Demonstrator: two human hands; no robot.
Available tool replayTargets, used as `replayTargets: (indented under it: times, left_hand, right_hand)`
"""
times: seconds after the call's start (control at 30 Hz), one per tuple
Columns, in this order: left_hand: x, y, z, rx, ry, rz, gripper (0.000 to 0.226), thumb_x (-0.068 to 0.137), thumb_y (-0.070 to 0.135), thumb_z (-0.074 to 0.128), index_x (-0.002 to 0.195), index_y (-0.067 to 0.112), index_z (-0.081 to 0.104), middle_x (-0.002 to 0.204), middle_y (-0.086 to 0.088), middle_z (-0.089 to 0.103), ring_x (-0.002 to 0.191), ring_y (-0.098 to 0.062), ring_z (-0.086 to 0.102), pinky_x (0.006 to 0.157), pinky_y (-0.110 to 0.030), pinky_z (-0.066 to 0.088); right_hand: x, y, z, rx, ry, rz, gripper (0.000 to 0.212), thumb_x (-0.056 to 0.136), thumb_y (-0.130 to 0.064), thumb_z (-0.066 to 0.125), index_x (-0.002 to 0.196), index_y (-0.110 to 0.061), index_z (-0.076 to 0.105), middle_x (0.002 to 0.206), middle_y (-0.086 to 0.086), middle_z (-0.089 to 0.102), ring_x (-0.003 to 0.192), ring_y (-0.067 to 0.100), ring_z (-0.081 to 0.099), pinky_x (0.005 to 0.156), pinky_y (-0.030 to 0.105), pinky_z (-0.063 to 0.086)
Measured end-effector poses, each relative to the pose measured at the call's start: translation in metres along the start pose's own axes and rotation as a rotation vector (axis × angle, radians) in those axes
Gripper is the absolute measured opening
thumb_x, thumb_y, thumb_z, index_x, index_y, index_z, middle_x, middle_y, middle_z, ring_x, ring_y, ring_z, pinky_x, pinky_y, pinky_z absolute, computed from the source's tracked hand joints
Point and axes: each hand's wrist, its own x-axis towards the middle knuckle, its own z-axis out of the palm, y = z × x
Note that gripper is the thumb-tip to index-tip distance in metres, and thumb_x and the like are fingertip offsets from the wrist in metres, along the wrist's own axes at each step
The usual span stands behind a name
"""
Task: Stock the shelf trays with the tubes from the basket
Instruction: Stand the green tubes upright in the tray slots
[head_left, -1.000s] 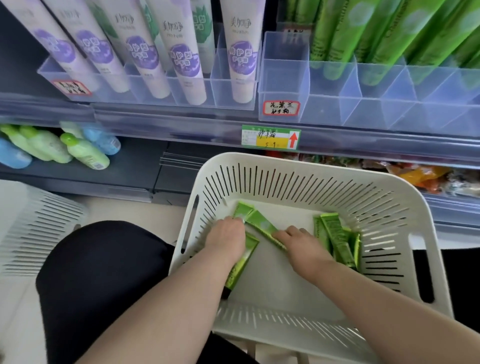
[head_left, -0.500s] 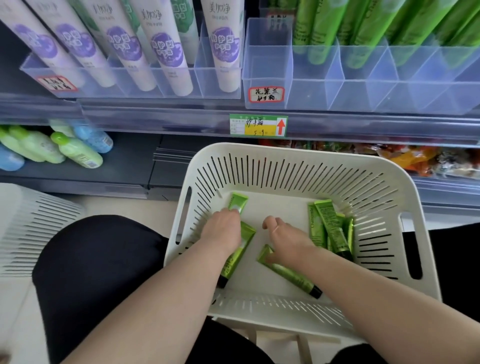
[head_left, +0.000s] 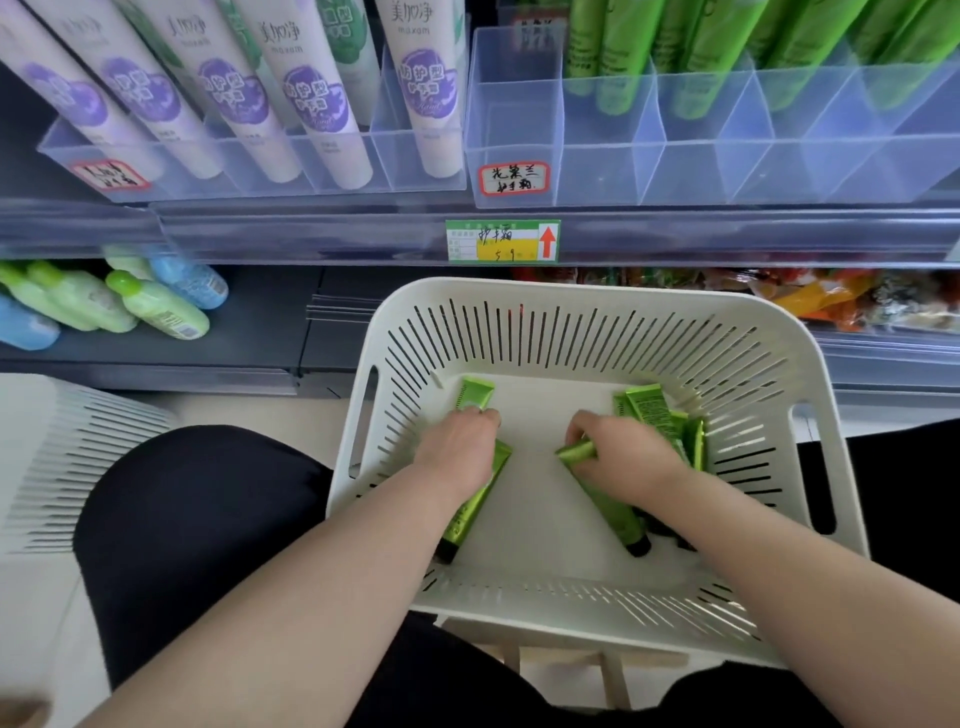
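Clear, hard-plastic shelf trays (head_left: 613, 171) with thin dividers line the shelf above, and tall green tubes stand upright in them. Below sits a white slotted plastic basket (head_left: 571, 291). The right hand (head_left: 623, 457) curls its fingers round a glossy green tube (head_left: 608, 506); its flat crimped end points left and its black cap points toward the basket's near wall. The left hand (head_left: 457, 452) lies knuckles-up over a second tube (head_left: 467, 514), which runs far to near-left with its cap nearest. Whether those fingers grip it, I cannot tell. A heap of tubes (head_left: 649, 408) leans at the far right wall.
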Motion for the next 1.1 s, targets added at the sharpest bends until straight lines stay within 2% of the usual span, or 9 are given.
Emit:
replayTargets:
  times: [0.1, 0.2, 0.37, 0.5, 0.63, 0.77, 0.93, 1.1]
  left_hand:
    - [0.008, 0.007, 0.004, 0.068, -0.048, 0.062, 0.051, 0.082, -0.012, 0.041, 0.13, 0.005, 0.048, 0.115, -0.016, 0.055, 0.111, -0.033, 0.049, 0.087, -0.044, 0.049]
    - [0.012, 0.015, 0.006, 0.157, -0.107, 0.073, 0.044, 0.087, -0.008, 0.035, 0.128, 0.005, 0.047, 0.116, -0.016, 0.054, 0.113, -0.034, 0.046, 0.08, -0.04, 0.043]
    - [0.013, 0.012, 0.009, 0.298, -0.144, 0.076, 0.037, 0.096, 0.002, 0.032, 0.126, 0.007, 0.052, 0.12, -0.013, 0.055, 0.117, -0.031, 0.042, 0.09, -0.038, 0.04]
    - [0.01, 0.013, 0.003, 0.381, -0.092, 0.118, 0.032, 0.094, 0.007, 0.041, 0.122, 0.009, 0.057, 0.118, -0.01, 0.049, 0.114, -0.029, 0.04, 0.092, -0.036, 0.036]
    - [0.005, 0.017, -0.012, 0.337, -0.086, 0.123, 0.025, 0.088, 0.007, 0.053, 0.111, 0.013, 0.062, 0.108, -0.007, 0.054, 0.106, -0.026, 0.043, 0.082, -0.034, 0.037]
    - [-0.005, 0.012, -0.017, 0.062, -0.141, 0.045, 0.028, 0.088, 0.007, 0.057, 0.114, 0.016, 0.062, 0.11, -0.009, 0.06, 0.103, -0.028, 0.056, 0.073, -0.031, 0.044]
    - [-0.026, 0.015, -0.034, -0.185, 0.088, 0.012, 0.021, 0.092, 0.016, 0.056, 0.108, 0.026, 0.065, 0.109, -0.003, 0.064, 0.099, -0.026, 0.061, 0.082, -0.038, 0.053]
    - [-0.044, 0.039, -0.079, -0.313, 0.37, 0.098, 0.015, 0.094, 0.02, 0.058, 0.103, 0.025, 0.068, 0.106, 0.007, 0.068, 0.1, -0.014, 0.061, 0.088, -0.03, 0.048]
  right_hand:
    - [-0.011, 0.002, -0.016, 0.168, 0.167, -0.035, 0.014, 0.088, -0.019, 0.06, 0.101, -0.027, 0.061, 0.088, -0.005, 0.065, 0.081, 0.016, 0.06, 0.07, 0.037, 0.054]
    - [-0.019, 0.004, -0.02, 0.228, 0.245, -0.071, 0.018, 0.088, -0.017, 0.06, 0.103, -0.025, 0.065, 0.091, -0.005, 0.067, 0.085, 0.017, 0.06, 0.073, 0.037, 0.053]
    - [-0.024, 0.008, -0.012, 0.185, 0.194, -0.079, 0.018, 0.089, -0.017, 0.059, 0.104, -0.025, 0.065, 0.092, -0.002, 0.068, 0.086, 0.019, 0.061, 0.07, 0.034, 0.052]
    - [-0.023, 0.005, -0.01, 0.11, 0.143, -0.077, 0.019, 0.091, -0.019, 0.057, 0.107, -0.026, 0.063, 0.097, -0.002, 0.065, 0.089, 0.02, 0.059, 0.069, 0.031, 0.05]
    - [-0.022, -0.001, -0.011, 0.108, 0.133, -0.097, 0.019, 0.089, -0.019, 0.058, 0.105, -0.026, 0.062, 0.101, -0.002, 0.065, 0.089, 0.021, 0.059, 0.073, 0.037, 0.053]
    - [-0.028, -0.007, -0.022, 0.116, 0.162, -0.103, 0.018, 0.088, -0.019, 0.059, 0.104, -0.026, 0.061, 0.099, -0.002, 0.065, 0.09, 0.02, 0.059, 0.075, 0.037, 0.053]
    - [-0.046, -0.015, -0.046, 0.125, 0.322, -0.144, 0.016, 0.089, -0.018, 0.058, 0.101, -0.027, 0.064, 0.093, -0.006, 0.065, 0.088, 0.017, 0.06, 0.075, 0.034, 0.052]
    - [-0.068, -0.025, -0.078, 0.049, 0.495, -0.201, 0.018, 0.087, -0.02, 0.059, 0.101, -0.029, 0.066, 0.095, -0.004, 0.066, 0.098, 0.018, 0.054, 0.083, 0.036, 0.045]
